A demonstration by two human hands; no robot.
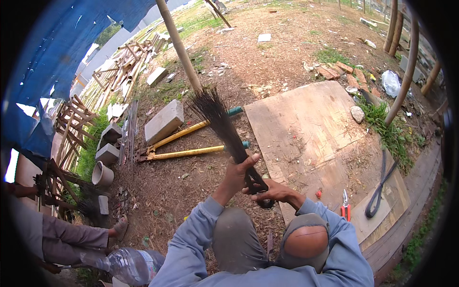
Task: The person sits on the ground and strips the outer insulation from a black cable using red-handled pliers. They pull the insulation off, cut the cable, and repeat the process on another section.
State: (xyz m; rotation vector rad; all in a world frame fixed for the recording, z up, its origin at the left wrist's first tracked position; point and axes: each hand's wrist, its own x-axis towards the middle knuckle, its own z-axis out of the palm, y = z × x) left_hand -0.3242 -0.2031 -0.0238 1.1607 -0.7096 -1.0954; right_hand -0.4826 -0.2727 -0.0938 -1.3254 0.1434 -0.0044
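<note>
My left hand grips a thick bundle of thin dark wire around its lower part. Its loose ends fan out upward, away from me. At the bottom, where the strands bend into loops, my right hand has its fingers around them. Just beyond lie bolt cutters with yellow arms and green grips, spread wide on the soil; the bundle partly covers them. To my right, red-handled snips and a folded loop of dark wire rest on plywood.
The plywood sheet bears a stone. A concrete block, thin metal rods and a bucket are leftward. A bamboo post rises ahead. Another person's leg and a large plastic bottle are at lower left.
</note>
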